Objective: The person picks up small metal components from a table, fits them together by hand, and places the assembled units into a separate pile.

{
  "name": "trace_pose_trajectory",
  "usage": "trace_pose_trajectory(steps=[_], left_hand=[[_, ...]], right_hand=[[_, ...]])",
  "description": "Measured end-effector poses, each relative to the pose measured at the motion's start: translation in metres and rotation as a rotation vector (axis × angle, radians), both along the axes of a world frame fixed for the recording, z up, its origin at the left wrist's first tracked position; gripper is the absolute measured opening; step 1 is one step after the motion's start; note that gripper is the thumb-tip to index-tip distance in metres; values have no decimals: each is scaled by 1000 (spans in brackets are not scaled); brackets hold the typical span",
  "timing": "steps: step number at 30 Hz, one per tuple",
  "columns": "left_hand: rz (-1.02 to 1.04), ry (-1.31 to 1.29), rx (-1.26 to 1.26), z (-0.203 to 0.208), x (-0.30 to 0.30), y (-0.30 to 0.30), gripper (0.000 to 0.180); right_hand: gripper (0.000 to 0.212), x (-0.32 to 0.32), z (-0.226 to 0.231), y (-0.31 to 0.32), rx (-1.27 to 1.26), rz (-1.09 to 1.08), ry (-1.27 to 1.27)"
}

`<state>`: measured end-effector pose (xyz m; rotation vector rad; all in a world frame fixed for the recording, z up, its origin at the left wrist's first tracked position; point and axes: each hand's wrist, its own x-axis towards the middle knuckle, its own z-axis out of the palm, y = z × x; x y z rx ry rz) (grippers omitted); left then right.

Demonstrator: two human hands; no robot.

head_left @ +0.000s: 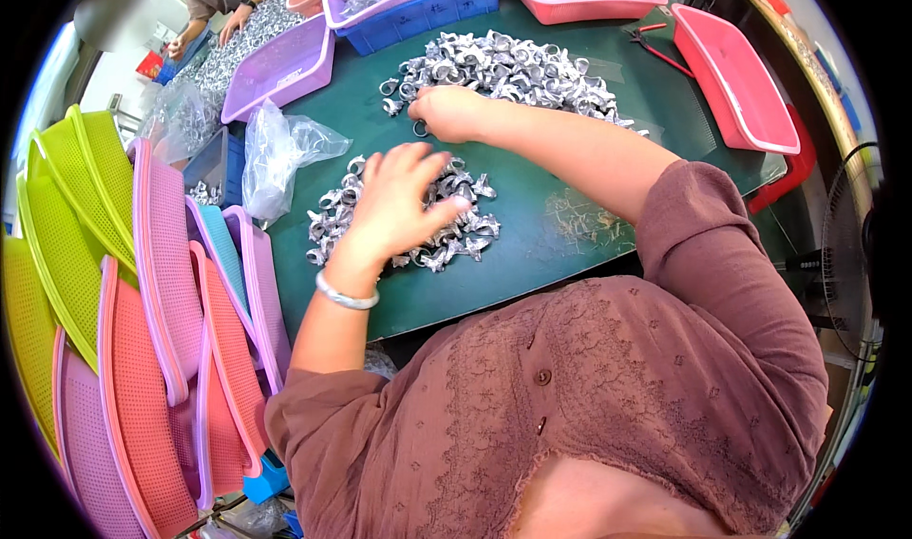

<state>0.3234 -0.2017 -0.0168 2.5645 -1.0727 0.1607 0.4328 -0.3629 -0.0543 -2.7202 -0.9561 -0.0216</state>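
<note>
Two heaps of small silver-grey metal parts, many with a ring-shaped end, lie on the green tabletop (532,183). My left hand (404,197) is over the nearer, smaller heap (475,226), fingers spread and slightly blurred, with nothing seen in its grasp. It hides the middle of that heap. At the left edge of the larger far heap (513,69), my right hand (451,113) has its fingers pinched together. A small ring-shaped metal part (419,130) shows at its fingertips, partly covered by them.
Stacked green, pink and purple perforated baskets (171,254) crowd the left side. A clear plastic bag (275,164) and a purple tray (285,64) border the table's left. Red-handled pliers (662,50) lie by a pink tray (731,78) at right. Another person's hand (235,24) is at far left.
</note>
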Motion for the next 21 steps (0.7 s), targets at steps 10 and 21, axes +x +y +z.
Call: trace_pose_trajectory(steps=[10, 21], left_hand=[[12, 14, 270, -5, -14, -42, 56], [19, -135, 159, -14, -11, -28, 36]], right_hand=[[20, -13, 19, -35, 601, -117, 657], [18, -71, 28, -84, 1454, 242, 1235]])
